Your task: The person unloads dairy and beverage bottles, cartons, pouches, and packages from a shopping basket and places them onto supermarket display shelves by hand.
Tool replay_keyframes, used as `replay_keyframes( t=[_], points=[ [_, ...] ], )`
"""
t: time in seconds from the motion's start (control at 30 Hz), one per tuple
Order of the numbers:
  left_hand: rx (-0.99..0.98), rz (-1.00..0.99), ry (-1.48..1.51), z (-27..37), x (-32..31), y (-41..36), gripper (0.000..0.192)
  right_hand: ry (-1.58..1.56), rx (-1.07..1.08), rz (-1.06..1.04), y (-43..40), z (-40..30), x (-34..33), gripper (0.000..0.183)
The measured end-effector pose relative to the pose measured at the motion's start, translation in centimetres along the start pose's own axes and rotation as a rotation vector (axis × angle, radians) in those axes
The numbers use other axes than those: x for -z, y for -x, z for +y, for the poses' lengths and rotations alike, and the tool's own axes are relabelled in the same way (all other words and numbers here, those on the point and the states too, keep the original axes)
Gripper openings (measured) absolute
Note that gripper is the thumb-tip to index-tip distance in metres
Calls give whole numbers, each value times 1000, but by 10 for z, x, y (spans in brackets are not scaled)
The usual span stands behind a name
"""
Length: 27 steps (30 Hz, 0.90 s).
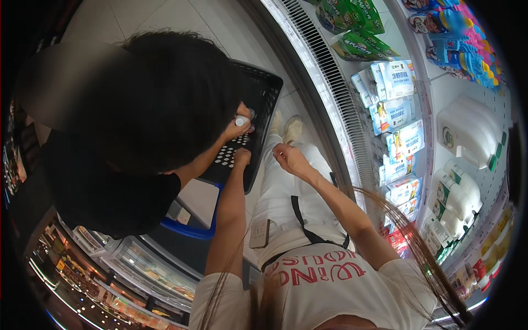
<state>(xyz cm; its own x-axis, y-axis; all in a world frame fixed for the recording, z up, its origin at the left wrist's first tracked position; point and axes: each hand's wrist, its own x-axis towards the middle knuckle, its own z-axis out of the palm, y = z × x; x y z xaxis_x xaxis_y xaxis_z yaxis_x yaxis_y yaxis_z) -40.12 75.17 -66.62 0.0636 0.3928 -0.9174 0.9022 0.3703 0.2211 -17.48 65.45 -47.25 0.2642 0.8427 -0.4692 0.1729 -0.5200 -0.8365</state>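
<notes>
My left hand [242,157] is closed in a fist at the near edge of a black plastic basket [264,82]; whether it grips the rim I cannot tell. In front of my white trousers, my right hand [292,159] has loosely curled fingers, and no object shows in it. Another person, with dark hair and a black top, leans over the basket. That person's hands hold a small bottle with a white cap [240,120] above the perforated basket floor. Their head hides much of the basket. A blue handle [194,234] curves beside my left forearm.
At my right stands a lit shelf unit with green pouches [363,45], packs of dairy drinks [402,113] and large white jugs [470,128]. A black vent grille [330,62] runs along its edge. Display cases [152,268] stand at the lower left.
</notes>
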Motion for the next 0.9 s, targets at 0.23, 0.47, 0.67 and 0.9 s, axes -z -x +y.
replay_keyframes(
  t=[0.23, 0.47, 0.67, 0.9],
  points=[
    [-18, 110, -185, -39, -44, -130, 26, -130, 24, -130, -9, 5, -48, 12],
    [54, 151, -126, -112, -9, -193, 25, -148, 112, -95, -20, -16, -51, 14],
    [253, 223, 314, -88, -33, -198, 27, -150, 112, -61, -34, -2, -38, 14],
    [411, 447, 639, -85, 8, -268, 34, -113, 482, -77, -71, 25, -64, 21]
  ],
)
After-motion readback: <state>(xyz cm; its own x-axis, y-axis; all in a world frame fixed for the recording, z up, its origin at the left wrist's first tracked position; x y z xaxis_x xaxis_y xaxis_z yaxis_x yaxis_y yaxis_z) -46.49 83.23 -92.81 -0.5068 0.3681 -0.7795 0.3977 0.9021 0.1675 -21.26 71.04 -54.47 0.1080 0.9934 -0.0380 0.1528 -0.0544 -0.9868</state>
